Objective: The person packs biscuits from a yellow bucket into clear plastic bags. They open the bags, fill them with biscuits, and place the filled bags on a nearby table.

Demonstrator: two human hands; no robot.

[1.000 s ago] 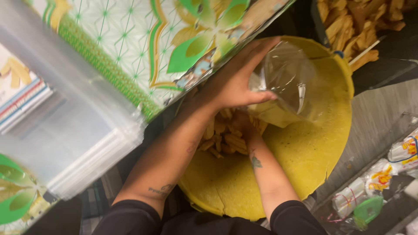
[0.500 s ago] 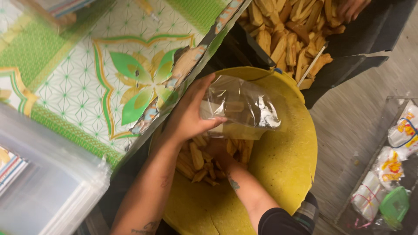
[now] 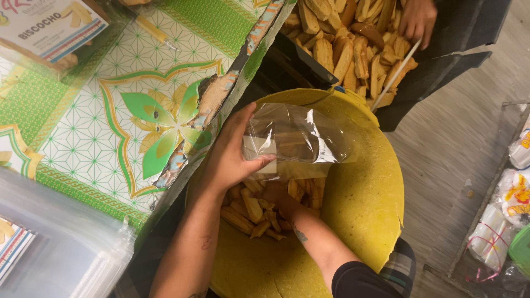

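Here the clear plastic bag (image 3: 298,140) looks barely filled, as far as its glare lets one tell, while many biscuit sticks (image 3: 251,212) lie in the yellow tub (image 3: 364,204) and more sit heaped in a dark tray (image 3: 342,44) where another person's hand (image 3: 417,19) rests. The left hand (image 3: 229,160) reaches in from the patterned desk (image 3: 99,110) side, its grip pinched on the bag's mouth, holding it sideways over the tub. The right hand (image 3: 279,201) is plunged under the bag among the sticks, forearm angled up from below; whether its grip is closed on any I cannot tell.
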